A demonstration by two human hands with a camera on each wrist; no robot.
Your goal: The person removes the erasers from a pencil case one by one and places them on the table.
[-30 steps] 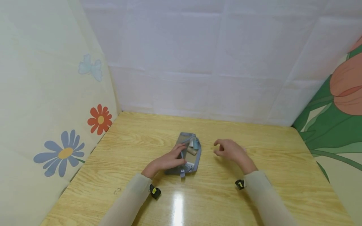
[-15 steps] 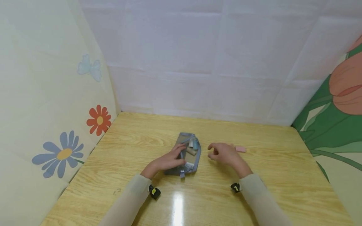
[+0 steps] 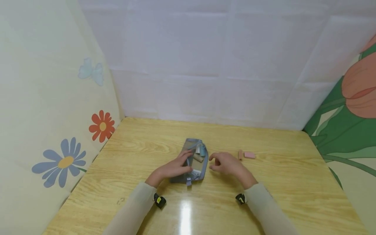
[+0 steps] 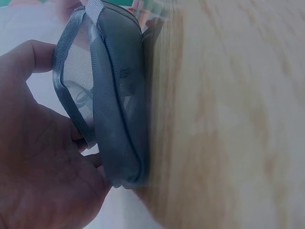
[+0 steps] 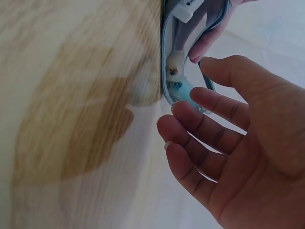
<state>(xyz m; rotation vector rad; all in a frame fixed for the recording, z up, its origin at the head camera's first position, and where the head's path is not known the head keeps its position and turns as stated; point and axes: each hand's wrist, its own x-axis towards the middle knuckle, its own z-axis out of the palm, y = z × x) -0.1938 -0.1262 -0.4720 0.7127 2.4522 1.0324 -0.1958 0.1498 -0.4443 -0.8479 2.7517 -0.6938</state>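
A grey-blue zip pouch (image 3: pixel 204 164) with mesh panels lies on the table. Its flap is raised, and several small things show inside, among them a pale blue item (image 3: pixel 202 150) and a tan item (image 3: pixel 198 158). My left hand (image 3: pixel 174 167) holds the pouch by the flap; in the left wrist view, the thumb touches the flap's edge while other fingers reach behind it. Just right of the pouch is my right hand (image 3: pixel 227 163), with loosely bent fingers and nothing held. In the right wrist view, its fingertips (image 5: pixel 178 109) are close to the pouch opening.
Behind the right hand, a small pink block (image 3: pixel 249 155) and a brownish-orange block (image 3: pixel 241 155) lie side by side. The wooden table (image 3: pixel 141 140) meets a white sheet (image 3: pixel 176 65) at the back. Flower-printed cloths flank it on both sides.
My right hand has moved left, up to the pouch, uncovering the pink and brownish-orange blocks. The left hand and the pouch have stayed put.
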